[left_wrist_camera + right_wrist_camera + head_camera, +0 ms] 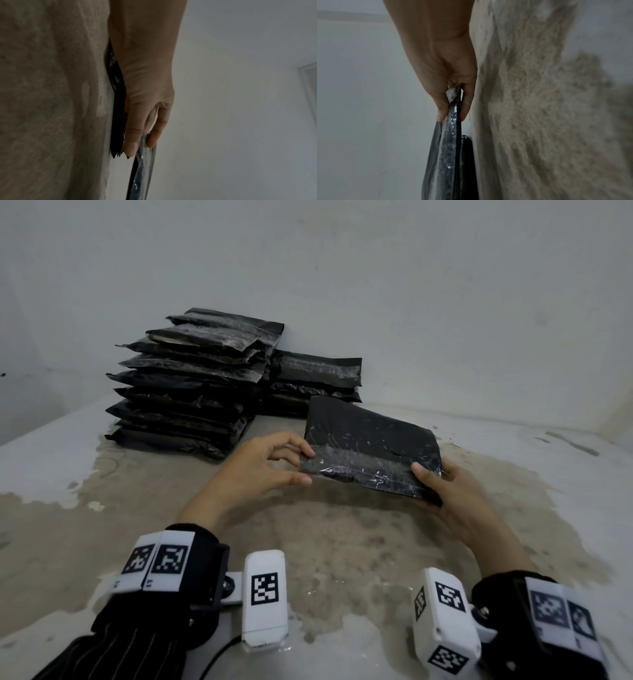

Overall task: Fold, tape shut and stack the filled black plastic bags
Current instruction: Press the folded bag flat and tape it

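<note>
Black plastic wraps one filled bag [371, 448], held above the stained surface [342, 542] between two hands: the left hand [260, 465] pinches its left corner, the right hand [448, 491] grips its right corner with the thumb on top. Beyond the left hand stand two stacks: a tall stack [191, 385] of roughly nine bags and a short stack [315, 381] of about three.

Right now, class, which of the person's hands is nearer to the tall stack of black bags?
Left. The left hand pinches the held bag's left edge, just in front of the tall stack; the right hand grips the bag's far right corner.
</note>
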